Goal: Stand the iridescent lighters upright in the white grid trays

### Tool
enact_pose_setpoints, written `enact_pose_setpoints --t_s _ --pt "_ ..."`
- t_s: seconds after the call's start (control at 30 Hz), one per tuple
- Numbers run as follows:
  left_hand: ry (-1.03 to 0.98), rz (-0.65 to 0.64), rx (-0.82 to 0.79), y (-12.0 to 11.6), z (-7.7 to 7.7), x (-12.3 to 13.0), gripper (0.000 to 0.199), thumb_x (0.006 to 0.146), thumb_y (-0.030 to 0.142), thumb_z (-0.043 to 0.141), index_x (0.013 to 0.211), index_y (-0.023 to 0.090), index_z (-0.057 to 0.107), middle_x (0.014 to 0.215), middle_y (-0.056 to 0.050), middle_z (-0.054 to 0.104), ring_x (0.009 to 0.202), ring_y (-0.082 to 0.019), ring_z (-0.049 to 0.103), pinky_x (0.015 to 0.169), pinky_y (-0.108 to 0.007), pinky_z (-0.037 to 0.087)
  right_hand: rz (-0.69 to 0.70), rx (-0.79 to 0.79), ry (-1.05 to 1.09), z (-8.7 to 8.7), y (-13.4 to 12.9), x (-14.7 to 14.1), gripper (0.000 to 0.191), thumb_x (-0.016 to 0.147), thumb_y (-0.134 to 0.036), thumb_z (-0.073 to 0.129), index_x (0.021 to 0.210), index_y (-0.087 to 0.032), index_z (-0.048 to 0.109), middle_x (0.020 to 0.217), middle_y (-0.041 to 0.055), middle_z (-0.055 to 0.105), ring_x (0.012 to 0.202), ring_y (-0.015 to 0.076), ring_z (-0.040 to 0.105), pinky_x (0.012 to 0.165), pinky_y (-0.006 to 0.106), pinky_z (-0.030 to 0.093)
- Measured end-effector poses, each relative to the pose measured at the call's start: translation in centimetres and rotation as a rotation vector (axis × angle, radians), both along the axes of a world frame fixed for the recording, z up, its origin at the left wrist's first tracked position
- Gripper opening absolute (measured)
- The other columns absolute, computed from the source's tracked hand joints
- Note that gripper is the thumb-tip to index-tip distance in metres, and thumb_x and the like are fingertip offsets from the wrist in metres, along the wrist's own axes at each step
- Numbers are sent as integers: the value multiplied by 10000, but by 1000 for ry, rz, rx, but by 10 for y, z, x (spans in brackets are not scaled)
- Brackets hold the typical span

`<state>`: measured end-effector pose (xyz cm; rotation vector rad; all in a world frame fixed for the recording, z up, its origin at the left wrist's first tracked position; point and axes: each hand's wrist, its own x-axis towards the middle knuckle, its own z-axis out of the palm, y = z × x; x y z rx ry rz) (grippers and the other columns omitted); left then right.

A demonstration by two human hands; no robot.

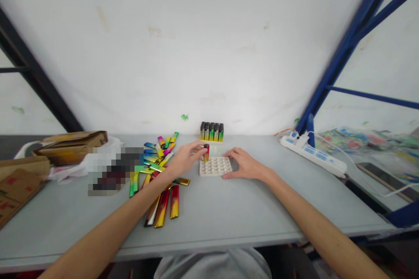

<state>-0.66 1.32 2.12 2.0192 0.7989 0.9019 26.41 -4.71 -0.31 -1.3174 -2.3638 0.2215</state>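
Left of the white tray [214, 174], loose lighters [157, 167] litter the tabletop [209, 213]. The left hand [187, 157] pinches a red lighter [206, 151] upright in its fingers at the tray's back-left corner. Behind the tray, upright lighters [212, 131] stand in rows. The right hand [245, 164] grips the tray's right end.

Glossy and metallic-looking on the loose lighters [174, 202] left of centre; matt, plastic-looking on the pale tray [216, 175] at centre; smooth, low-sheen on the tabletop [248, 213]; brown and cardboard-like on the boxes [77, 140] at far left.
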Motion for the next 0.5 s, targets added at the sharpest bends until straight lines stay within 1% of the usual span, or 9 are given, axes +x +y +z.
enact_pose_setpoints --t_s 0.07,0.17,0.3,0.4,0.5 --pt "45 18 37 2 0 -3 420 924 496 578 1191 180 654 987 -88 779 843 -234 734 817 -374 586 4 -2 4 -1 0 0 712 725 -646 802 1226 -183 597 1172 127 593 1083 303 574 961 460 471" --pt "67 43 79 5 0 -7 399 926 497 573 1173 190 638 1010 -95 785 898 -249 747 871 -387 582 2 -5 6 -2 1 1 714 729 -648 798 1233 -184 597 1173 127 590 1075 301 576 957 460 473" --pt "103 1 55 11 -1 -12 407 947 523 525 1189 202 589 986 -85 789 879 -245 752 849 -378 584 9 -12 10 -3 3 2 713 738 -649 790 1244 -185 598 1174 128 594 1081 301 578 955 457 474" --pt "173 -2 90 12 -1 -15 389 959 528 501 1180 220 584 959 -71 790 886 -244 751 850 -358 569 17 -14 26 -2 3 3 701 739 -641 794 1240 -188 605 1174 127 598 1085 300 578 956 455 473" --pt "241 -16 117 9 3 -16 359 960 526 495 1163 249 596 972 -50 798 911 -248 751 855 -333 549 16 -14 33 -2 3 3 699 736 -634 799 1239 -188 609 1172 128 600 1083 302 578 957 456 474"
